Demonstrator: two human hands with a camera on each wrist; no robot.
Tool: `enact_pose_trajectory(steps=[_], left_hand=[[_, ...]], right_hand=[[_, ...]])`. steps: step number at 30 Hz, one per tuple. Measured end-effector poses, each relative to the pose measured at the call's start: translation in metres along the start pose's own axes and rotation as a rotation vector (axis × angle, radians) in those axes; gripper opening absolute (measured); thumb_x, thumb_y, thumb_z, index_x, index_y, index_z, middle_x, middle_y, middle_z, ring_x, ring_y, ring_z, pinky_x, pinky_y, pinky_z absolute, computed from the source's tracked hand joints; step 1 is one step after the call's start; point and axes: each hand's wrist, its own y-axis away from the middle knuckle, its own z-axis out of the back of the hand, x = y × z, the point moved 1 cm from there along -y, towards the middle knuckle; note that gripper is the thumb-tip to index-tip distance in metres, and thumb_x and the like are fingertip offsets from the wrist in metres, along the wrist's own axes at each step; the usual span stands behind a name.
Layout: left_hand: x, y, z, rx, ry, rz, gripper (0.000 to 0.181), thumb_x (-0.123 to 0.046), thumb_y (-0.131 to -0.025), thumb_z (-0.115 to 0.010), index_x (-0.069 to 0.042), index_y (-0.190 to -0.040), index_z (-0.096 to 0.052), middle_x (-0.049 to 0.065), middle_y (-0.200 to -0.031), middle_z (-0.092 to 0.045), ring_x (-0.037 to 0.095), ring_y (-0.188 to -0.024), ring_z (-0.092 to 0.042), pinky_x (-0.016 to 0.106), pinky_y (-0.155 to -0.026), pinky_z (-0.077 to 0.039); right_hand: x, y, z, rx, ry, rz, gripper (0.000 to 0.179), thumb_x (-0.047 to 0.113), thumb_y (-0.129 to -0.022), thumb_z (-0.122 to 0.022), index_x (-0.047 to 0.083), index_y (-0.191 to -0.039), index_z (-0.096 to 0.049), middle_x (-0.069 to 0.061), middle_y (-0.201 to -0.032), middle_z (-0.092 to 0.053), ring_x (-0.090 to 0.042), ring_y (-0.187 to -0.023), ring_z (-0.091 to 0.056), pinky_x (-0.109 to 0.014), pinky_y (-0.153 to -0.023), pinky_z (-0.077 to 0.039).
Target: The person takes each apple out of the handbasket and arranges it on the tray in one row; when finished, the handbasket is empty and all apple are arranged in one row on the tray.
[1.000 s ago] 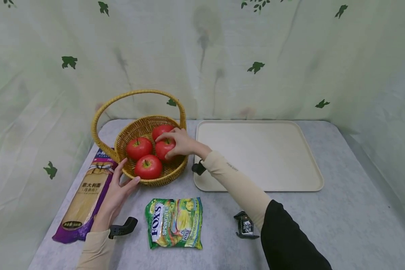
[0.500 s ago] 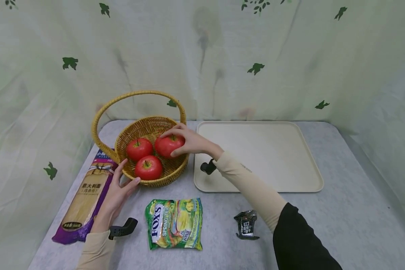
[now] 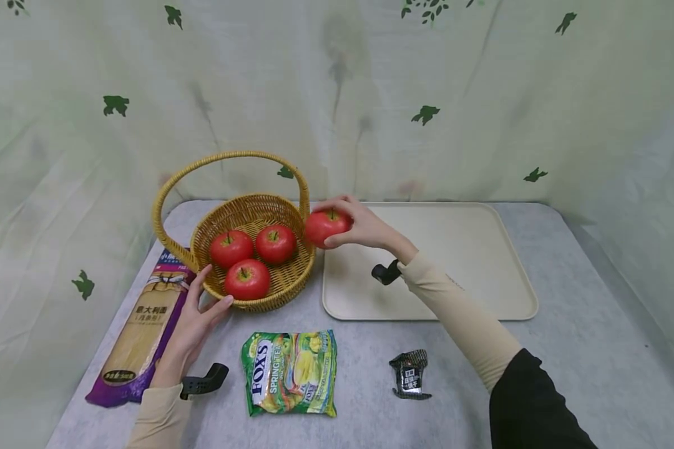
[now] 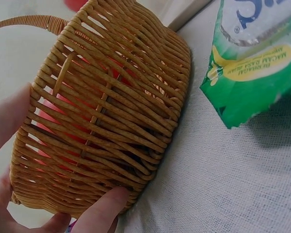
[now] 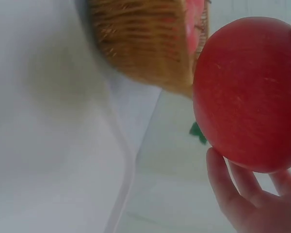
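In the head view my right hand (image 3: 366, 228) holds a red apple (image 3: 321, 229) between thumb and fingers. The apple is just right of the wicker basket (image 3: 241, 212), above the left part of the beige tray (image 3: 427, 268). Up close in the right wrist view, fingers curve under the apple (image 5: 250, 94). Three other apples sit in the basket: a left apple (image 3: 232, 249), a right apple (image 3: 276, 243) and a front apple (image 3: 248, 279). My left hand (image 3: 192, 327) rests spread against the basket's front-left side. Its fingertips touch the woven wall (image 4: 102, 111) in the left wrist view.
A purple-edged pasta pack (image 3: 143, 324) lies left of the basket, partly behind the left hand. In front lies a green and yellow FOX'S candy bag (image 3: 289, 373). A small black wrapped snack (image 3: 410, 374) lies before the tray. A tall handle (image 3: 230, 154) arches over the basket.
My right hand has lifted an apple out of the basket and carried it right over the basket's rim, uncovering the apple beneath. My left hand has stayed against the basket.
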Motion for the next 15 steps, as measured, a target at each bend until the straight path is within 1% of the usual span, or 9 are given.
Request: enact_pose_trajectory(steps=[4,8,15], left_hand=[[0.001,0.0,0.001,0.008,0.007,-0.011,0.081,-0.019,-0.097,-0.057,-0.037,-0.153,-0.002,0.002,-0.156,0.021,0.046,-0.14,-0.004,0.042,-0.102,-0.032],[0.002,-0.002,0.001,0.007,0.011,-0.007,0.081,-0.018,-0.097,-0.057,-0.036,-0.153,-0.001,0.002,-0.156,0.021,0.046,-0.14,-0.004,0.044,-0.102,-0.031],[0.002,-0.003,0.002,0.007,0.014,-0.01,0.081,-0.017,-0.097,-0.057,-0.035,-0.153,-0.002,0.003,-0.156,0.019,0.046,-0.14,-0.005,0.045,-0.103,-0.031]], right_hand=[[-0.014,0.01,0.008,-0.059,0.019,-0.039,0.059,0.025,-0.074,-0.08,0.023,-0.129,-0.058,-0.005,-0.127,-0.041,-0.022,-0.111,-0.047,-0.038,-0.088,-0.048],[-0.026,0.018,0.012,-0.087,0.038,-0.066,0.059,0.024,-0.074,-0.08,0.022,-0.13,-0.057,-0.006,-0.128,-0.041,-0.023,-0.112,-0.046,-0.04,-0.09,-0.047],[-0.046,0.028,0.006,-0.109,0.069,-0.123,0.059,0.023,-0.074,-0.08,0.02,-0.128,-0.057,-0.008,-0.124,-0.04,-0.025,-0.112,-0.045,-0.042,-0.09,-0.047]])
